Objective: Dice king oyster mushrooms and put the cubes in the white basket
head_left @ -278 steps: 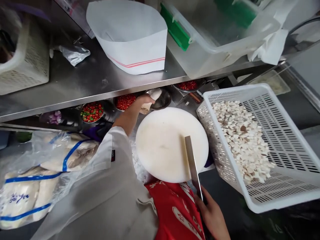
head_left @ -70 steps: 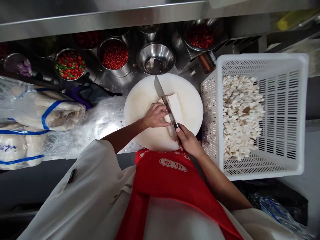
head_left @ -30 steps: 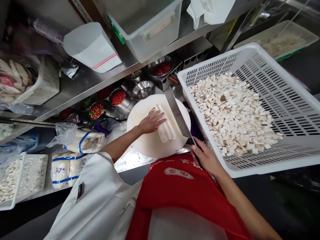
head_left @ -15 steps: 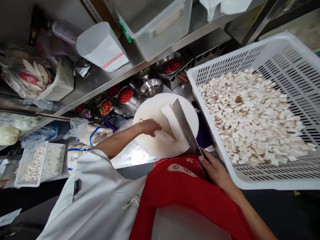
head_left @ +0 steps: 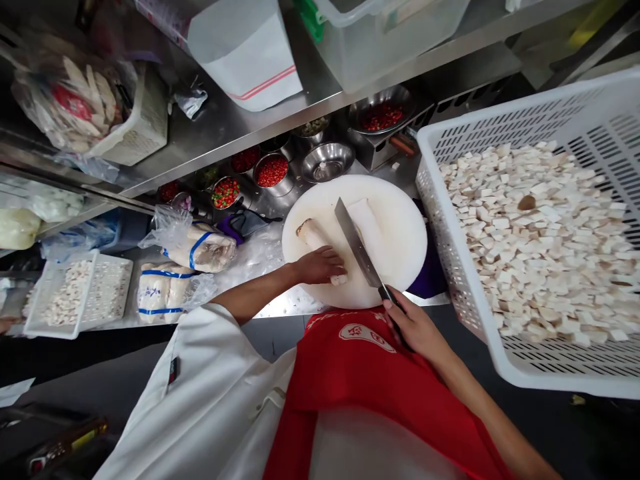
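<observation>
On the round white cutting board (head_left: 403,257), my left hand (head_left: 320,265) lies over a king oyster mushroom (head_left: 313,235) with its fingers curled round it. The brownish cap end shows above the hand, and a pale tip shows below the fingertips. My right hand (head_left: 414,321) grips the dark handle of a cleaver (head_left: 356,243). Its blade slants across the board, between that mushroom and a second white mushroom piece (head_left: 369,225) lying to the right. Part of the second piece is hidden behind the blade.
A large white basket (head_left: 505,360) of diced mushroom (head_left: 555,247) stands at the right. Metal bowls of chopped red chillies (head_left: 271,171) sit beyond the board, under a steel shelf (head_left: 225,150). Bagged mushrooms (head_left: 163,293) and a smaller basket (head_left: 107,293) are at the left.
The cleaver has moved from the right side of the second mushroom piece to its left. My left hand has shifted on its mushroom, now showing the cap end. The camera view has shifted too.
</observation>
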The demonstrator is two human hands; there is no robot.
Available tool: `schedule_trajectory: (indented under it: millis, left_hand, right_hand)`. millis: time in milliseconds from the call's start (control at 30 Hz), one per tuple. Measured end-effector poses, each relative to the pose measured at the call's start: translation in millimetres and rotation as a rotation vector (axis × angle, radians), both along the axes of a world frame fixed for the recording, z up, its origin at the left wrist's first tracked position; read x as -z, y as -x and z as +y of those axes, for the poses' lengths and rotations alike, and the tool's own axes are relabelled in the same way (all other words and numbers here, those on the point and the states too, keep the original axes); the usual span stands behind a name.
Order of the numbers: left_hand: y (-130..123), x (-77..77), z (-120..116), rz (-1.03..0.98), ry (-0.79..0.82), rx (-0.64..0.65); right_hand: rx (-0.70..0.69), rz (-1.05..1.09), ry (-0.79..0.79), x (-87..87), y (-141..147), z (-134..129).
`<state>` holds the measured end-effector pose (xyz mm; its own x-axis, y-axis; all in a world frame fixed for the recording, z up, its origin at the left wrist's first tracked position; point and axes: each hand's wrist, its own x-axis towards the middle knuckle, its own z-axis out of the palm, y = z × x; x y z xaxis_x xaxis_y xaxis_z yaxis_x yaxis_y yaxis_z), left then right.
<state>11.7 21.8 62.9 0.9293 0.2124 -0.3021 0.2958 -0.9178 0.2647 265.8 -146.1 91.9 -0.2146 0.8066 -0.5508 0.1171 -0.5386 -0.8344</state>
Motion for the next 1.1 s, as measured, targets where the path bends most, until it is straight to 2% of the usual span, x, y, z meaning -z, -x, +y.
schedule_trajectory:
  millis: [100,200,300,433,533,700,900,1100]
  left_hand:
    - [2.7,4.0,6.4,-0.052,0.019,0.009]
    - [13.5,4.8,19.4,-0.048,0.025,-0.059]
    - [36.0,4.5,42.1,-0.003,-0.033,-0.216]
    - [69.7,9.7,76.3,0.033,-0.072,-0.497]
    - [82.2,17.2,87.9,-0.017,0.007,-0.557]
    - [86.0,25.3,78.3,-0.180,0.059,-0.565]
    - [92.6,31.2,65.5,-0.279,0.129,-0.644]
    - [100.8,40.9,60.1,-0.382,0.123,-0.710]
  right_hand:
    - [0.022,-0.014,0.013,2.7,4.0,-4.8]
    - [0.044,-0.024,0.036,5.0,9.5,-7.2]
    - [0.062,-0.030,0.071,5.1,16.2,-6.8]
    - [0.030,-0.053,0.095,1.5,25.6,-1.7]
    - [-0.044,-0.125,0.090,-2.2,32.2,4.6]
    - [-0.190,-0.222,0.035,-8.4,36.2,16.2]
    - [-0.242,-0.239,0.036,-13.5,35.1,28.9]
    - [-0.243,-0.224,0.067,-7.4,31.2,33.4]
